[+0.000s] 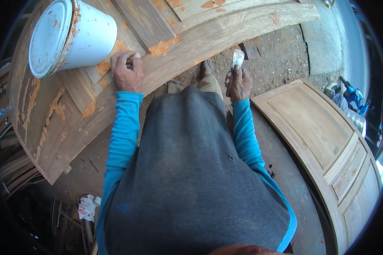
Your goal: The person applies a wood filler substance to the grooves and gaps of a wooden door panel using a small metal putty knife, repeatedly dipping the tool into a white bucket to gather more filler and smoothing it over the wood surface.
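My right hand (239, 84) grips a small putty knife (238, 58), its pale blade pointing up and smeared with orange. It is held off to the right of the wooden panel door (225, 27), which lies in front of me with orange filler patches (162, 46) along its joints. My left hand (127, 72) rests on the door's near edge with its fingers curled in; whatever they may hold is hidden. Just left of that hand, a white plastic bucket (91, 38) with a filler-smeared lid (50, 38) is on the door.
A second, paler panel door (312, 123) lies to my right. Wood strips (19, 170) are stacked at the far left, near a crumpled printed bag (87, 208). Shavings litter the dirt floor (281, 53). Blue gear (355, 95) stands at the far right.
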Tool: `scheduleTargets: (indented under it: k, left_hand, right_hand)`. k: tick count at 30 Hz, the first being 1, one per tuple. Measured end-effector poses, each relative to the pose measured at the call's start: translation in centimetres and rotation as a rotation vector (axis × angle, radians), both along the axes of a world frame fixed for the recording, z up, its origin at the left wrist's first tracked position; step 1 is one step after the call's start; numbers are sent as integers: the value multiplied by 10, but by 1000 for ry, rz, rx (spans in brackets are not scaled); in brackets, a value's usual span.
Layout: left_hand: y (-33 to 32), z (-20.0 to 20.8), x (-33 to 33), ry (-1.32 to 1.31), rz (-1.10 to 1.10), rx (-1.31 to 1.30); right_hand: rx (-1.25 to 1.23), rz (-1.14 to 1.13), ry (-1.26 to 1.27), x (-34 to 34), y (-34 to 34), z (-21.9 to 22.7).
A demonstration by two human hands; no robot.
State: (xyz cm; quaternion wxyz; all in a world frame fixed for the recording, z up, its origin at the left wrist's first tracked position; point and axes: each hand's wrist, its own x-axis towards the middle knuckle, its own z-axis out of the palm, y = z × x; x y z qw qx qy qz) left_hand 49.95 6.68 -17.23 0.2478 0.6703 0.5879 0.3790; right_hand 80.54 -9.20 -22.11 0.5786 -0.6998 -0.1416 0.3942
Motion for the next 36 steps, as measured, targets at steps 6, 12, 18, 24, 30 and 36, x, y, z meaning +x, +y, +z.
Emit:
scheduleTargets:
  k: [6, 12, 18, 24, 30, 36]
  left_hand:
    - [1, -1, 0, 52, 5, 22]
    - [-1, 1, 0, 6, -6, 23]
    - [-2, -3, -3, 27, -10, 34]
    - [-5, 0, -2, 25, 13, 7]
    - [-3, -2, -4, 6, 1, -1]
    - [-1, -5, -4, 11, 8, 27]
  right_hand:
    - [4, 31, -344, 3, -24, 30]
    - [-150, 192, -788, 59, 17, 65]
    - [-222, 293, -846, 70, 23, 69]
    - [-172, 369, -884, 61, 23, 74]
    - [-176, 404, -919, 54, 22, 72]
    - [-195, 466, -970, 44, 20, 77]
